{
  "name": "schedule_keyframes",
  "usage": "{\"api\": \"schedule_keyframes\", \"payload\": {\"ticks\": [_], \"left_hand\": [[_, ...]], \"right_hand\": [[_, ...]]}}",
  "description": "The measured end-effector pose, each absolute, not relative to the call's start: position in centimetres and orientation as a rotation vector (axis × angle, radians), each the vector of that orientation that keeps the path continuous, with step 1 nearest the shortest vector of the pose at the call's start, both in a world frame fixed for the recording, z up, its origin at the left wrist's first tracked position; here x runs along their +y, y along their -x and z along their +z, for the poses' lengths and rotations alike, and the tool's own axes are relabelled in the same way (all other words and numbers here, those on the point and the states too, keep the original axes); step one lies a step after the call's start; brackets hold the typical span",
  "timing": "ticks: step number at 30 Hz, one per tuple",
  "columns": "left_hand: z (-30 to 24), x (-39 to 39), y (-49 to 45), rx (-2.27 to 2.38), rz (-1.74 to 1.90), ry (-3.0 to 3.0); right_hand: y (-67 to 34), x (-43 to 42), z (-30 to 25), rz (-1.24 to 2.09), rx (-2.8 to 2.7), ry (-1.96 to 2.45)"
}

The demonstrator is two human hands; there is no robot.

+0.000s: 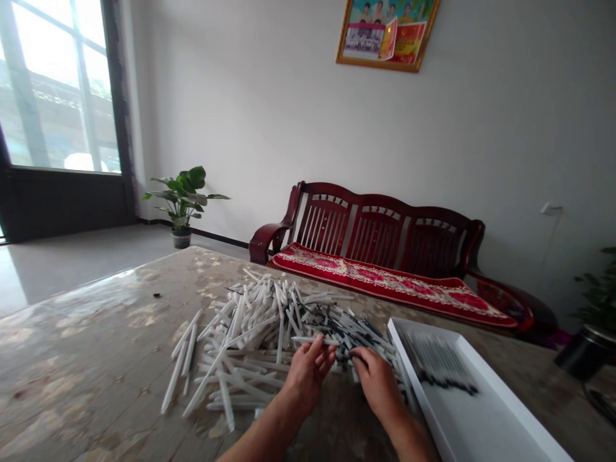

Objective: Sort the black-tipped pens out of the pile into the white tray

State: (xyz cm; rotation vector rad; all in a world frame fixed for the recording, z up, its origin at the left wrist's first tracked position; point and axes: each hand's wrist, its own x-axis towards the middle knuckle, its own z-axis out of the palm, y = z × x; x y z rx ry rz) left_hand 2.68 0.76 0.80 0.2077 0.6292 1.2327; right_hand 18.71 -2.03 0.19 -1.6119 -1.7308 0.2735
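A big heap of white pen tubes (250, 327) lies on the marbled table (96, 346), with thin dark refills (351, 327) mixed in on its right side. My left hand (308, 371) pinches one white tube (312, 340) that lies crosswise at the near edge of the heap. My right hand (375, 378) is curled over the dark refills right beside it, its fingertips closed and what they hold hidden.
A white shallow tray (481, 417) at the right holds a row of finished pens (437, 366). Behind the table stand a dark red wooden bench (385, 237) with a red cushion, a potted plant (183, 205) and a window. A dark pot (584, 353) sits at far right.
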Motion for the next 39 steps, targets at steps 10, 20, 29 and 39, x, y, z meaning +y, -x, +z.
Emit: {"api": "schedule_keyframes", "payload": {"ticks": [10,20,29,39], "left_hand": [[1.2,0.4,-2.8,0.645,1.211,-0.259],[1.3,0.3,-2.9,0.663,1.206,-0.284],[0.6,0.5,-2.9,0.645,1.206,-0.334],[0.3,0.3,-2.8,0.668,1.187,-0.402]], "right_hand": [[-15.7,-2.2,0.7,0.653,-1.168,1.273],[-16.1,-2.1,0.2,0.569,-1.182,1.316],[-16.5,-2.2,-0.5,0.402,-1.325,1.352],[-16.7,-2.2,-0.7,0.397,-1.377,1.33]]}}
